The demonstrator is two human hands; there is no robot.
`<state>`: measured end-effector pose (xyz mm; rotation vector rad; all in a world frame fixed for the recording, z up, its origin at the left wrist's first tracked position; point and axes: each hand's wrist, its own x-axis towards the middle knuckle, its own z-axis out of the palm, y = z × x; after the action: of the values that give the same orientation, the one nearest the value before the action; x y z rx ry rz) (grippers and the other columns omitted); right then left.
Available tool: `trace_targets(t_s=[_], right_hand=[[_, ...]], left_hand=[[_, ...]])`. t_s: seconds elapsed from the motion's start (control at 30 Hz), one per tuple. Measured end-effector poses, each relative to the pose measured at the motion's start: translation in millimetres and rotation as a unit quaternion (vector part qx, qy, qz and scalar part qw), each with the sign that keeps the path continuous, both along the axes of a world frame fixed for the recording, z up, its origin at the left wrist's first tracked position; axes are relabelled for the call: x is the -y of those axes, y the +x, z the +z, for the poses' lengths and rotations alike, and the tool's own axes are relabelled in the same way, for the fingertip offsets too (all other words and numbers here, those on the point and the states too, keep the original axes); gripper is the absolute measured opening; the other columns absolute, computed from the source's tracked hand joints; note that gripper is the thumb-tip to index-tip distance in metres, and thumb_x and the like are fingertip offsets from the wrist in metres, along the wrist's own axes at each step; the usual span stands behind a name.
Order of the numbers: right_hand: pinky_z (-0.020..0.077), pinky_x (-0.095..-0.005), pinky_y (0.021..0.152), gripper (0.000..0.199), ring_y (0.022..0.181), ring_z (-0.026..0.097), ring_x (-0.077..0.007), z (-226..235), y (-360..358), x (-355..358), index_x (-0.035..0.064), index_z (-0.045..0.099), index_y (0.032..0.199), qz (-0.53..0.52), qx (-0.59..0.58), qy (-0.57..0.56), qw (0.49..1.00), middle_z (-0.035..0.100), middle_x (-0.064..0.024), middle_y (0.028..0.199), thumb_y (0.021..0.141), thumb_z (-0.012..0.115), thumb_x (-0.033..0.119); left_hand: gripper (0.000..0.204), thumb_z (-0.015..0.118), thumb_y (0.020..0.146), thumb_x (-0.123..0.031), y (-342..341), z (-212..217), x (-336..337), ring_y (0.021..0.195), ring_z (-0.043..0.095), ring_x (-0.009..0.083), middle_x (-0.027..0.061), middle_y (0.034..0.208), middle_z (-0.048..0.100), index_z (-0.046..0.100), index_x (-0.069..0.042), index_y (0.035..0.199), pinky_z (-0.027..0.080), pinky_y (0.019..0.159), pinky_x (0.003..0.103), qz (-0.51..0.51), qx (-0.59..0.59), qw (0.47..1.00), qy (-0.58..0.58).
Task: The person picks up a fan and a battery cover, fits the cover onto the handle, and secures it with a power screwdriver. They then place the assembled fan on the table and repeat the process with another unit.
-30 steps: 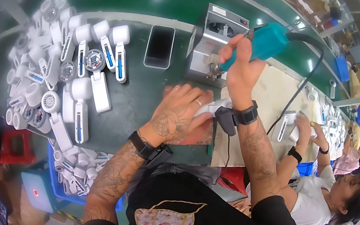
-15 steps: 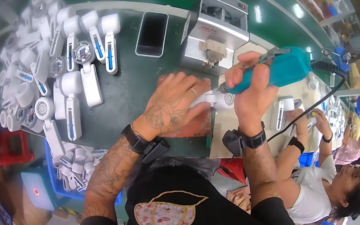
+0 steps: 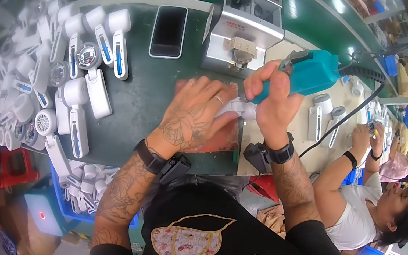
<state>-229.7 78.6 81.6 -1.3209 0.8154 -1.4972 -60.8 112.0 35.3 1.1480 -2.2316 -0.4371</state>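
Lowered teal power screwdriver in right hand; blue bin holds white parts.

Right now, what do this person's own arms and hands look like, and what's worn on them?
Both forearms are bare and covered in dark tattoos; a flower design spreads over the back of the left hand, which wears a ring. Each wrist carries a black band with a small black device clipped on. The right hand shows no ring. Black short sleeves end at the upper arms.

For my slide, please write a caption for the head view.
Left hand steadies a white part while right hand grips teal power screwdriver.
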Motion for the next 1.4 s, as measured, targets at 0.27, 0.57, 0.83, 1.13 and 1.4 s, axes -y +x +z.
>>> trace_targets(t_s=[0.27, 0.57, 0.83, 1.13, 1.4], right_hand=[[0.0443, -0.0321, 0.056, 0.050, 0.061, 0.054, -0.0188, 5.2, 0.1, 3.6, -0.0014, 0.054, 0.098, -0.012, -0.044, 0.031, 0.998, 0.054, -0.0083, 0.070, 0.098, 0.063, 0.048], [0.0456, -0.0306, 0.056, 0.039, 0.062, 0.057, -0.0177, 21.3, 24.6, 55.5, -0.0013, 0.056, 0.100, -0.088, -0.032, -0.097, 0.991, 0.055, -0.0064, 0.069, 0.103, 0.059, 0.038], [0.0454, -0.0316, 0.055, 0.036, 0.059, 0.055, -0.0185, 26.1, 24.8, 35.5, -0.0006, 0.055, 0.097, -0.053, -0.028, -0.010, 0.998, 0.055, -0.0077, 0.069, 0.102, 0.060, 0.034], [0.0436, -0.0328, 0.057, 0.059, 0.060, 0.052, -0.0183, 21.7, -12.2, -24.6, -0.0036, 0.055, 0.106, 0.006, -0.033, 0.007, 0.999, 0.053, -0.0080, 0.070, 0.096, 0.063, 0.054], [0.0440, -0.0335, 0.057, 0.055, 0.060, 0.052, -0.0195, 6.2, -12.7, -27.7, -0.0033, 0.053, 0.103, 0.002, -0.024, 0.014, 1.000, 0.053, -0.0090, 0.069, 0.097, 0.063, 0.051]], left_hand=[[0.049, 0.068, 0.090, -0.034, 2.4, 0.3, 0.7, 0.107, 0.054, 0.0284, 0.0086, 0.113, 0.059, 0.060, -0.008, 0.130, 0.043, 0.096, 0.043, 0.003, -0.011, 1.000, 0.000], [0.039, 0.062, 0.090, -0.025, 2.4, 0.9, -1.6, 0.103, 0.054, 0.0281, 0.0082, 0.107, 0.059, 0.062, -0.007, 0.125, 0.045, 0.091, 0.041, 0.004, -0.047, 0.999, -0.014], [0.041, 0.063, 0.089, -0.025, 3.9, -2.3, -2.9, 0.103, 0.054, 0.0280, 0.0079, 0.108, 0.059, 0.062, -0.007, 0.126, 0.045, 0.091, 0.042, -0.001, -0.040, 0.999, -0.012], [0.042, 0.064, 0.089, -0.024, 3.8, 3.0, 1.5, 0.100, 0.055, 0.0270, 0.0065, 0.104, 0.060, 0.062, -0.008, 0.127, 0.045, 0.089, 0.041, 0.005, -0.036, 0.999, -0.013], [0.042, 0.063, 0.090, -0.025, 1.3, -0.5, -2.4, 0.099, 0.055, 0.0268, 0.0060, 0.104, 0.060, 0.062, -0.008, 0.128, 0.045, 0.088, 0.042, 0.008, -0.025, 1.000, -0.016]])
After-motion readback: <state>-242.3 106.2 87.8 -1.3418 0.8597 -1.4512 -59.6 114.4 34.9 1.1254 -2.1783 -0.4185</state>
